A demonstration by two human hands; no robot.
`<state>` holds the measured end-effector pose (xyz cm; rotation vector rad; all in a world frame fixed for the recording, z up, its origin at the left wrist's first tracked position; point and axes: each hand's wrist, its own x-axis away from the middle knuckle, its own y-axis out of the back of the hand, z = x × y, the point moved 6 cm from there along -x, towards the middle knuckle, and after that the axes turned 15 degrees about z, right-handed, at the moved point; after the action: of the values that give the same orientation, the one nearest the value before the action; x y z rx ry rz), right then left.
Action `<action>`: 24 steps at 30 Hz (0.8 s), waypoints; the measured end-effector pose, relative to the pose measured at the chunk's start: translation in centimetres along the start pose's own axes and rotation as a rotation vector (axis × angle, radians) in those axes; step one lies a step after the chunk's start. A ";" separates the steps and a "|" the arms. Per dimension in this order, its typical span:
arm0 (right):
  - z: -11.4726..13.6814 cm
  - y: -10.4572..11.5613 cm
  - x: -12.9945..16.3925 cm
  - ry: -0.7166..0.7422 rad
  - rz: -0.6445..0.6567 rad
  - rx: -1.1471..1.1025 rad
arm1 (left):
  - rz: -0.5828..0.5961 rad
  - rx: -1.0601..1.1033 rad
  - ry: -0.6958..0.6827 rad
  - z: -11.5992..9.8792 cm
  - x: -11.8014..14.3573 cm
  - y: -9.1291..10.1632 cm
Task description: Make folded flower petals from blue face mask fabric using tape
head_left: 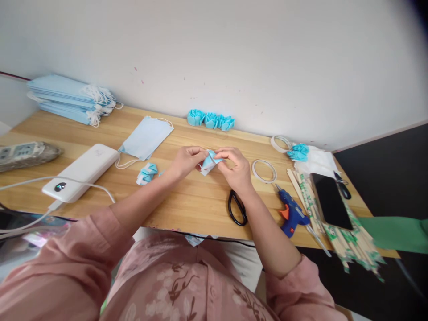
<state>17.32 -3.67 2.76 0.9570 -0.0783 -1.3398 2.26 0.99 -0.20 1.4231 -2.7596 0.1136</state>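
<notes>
Between my two hands, above the middle of the table, is a small folded piece of blue and white face-mask material. My left hand pinches its left side. On its right side my right hand grips it with thumb and fingers. Left of my left hand lie some folded blue and white pieces. Black scissor handles show below my right wrist, the rest hidden under the arm. Three blue folded flowers stand in a row by the wall.
At left are a mask stack, a loose mask, a cabled power bank and a power strip. Tape rolls, a blue glue gun, wrapped chopsticks, a phone and another blue flower lie right.
</notes>
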 end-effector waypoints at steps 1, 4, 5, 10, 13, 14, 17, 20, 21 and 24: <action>0.1 0.0 0.0 0.009 0.007 0.017 | 0.004 0.018 -0.007 0.0 0.0 0.0; 0.1 -0.1 0.0 0.015 0.019 0.036 | 0.012 0.055 -0.010 0.0 0.2 -0.1; 0.0 -0.2 0.0 0.011 0.021 0.039 | 0.014 0.059 -0.009 -0.1 0.2 -0.2; -0.1 -0.2 0.0 0.000 0.017 0.056 | 0.032 0.022 0.008 -0.2 0.2 -0.3; -0.1 -0.2 0.0 -0.006 0.015 0.064 | 0.050 -0.014 -0.010 -0.3 0.2 -0.3; -0.1 -0.2 -0.1 -0.010 0.015 0.067 | 0.053 -0.021 -0.020 -0.3 0.1 -0.4; 0.0 -0.1 -0.1 -0.017 0.016 0.074 | 0.053 -0.030 -0.036 -0.4 0.1 -0.4; 0.0 -0.2 -0.1 -0.011 0.023 0.079 | 0.051 -0.030 -0.039 -0.3 0.1 -0.4; -0.1 -0.3 -0.1 -0.007 0.027 0.080 | 0.050 -0.029 -0.039 -0.3 0.1 -0.4; 0.0 -0.4 -0.1 0.003 0.033 0.073 | 0.047 -0.029 -0.035 -0.3 0.0 -0.4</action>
<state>16.98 -3.52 2.52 1.0157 -0.1411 -1.3126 2.57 0.76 0.17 1.3664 -2.8115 0.0500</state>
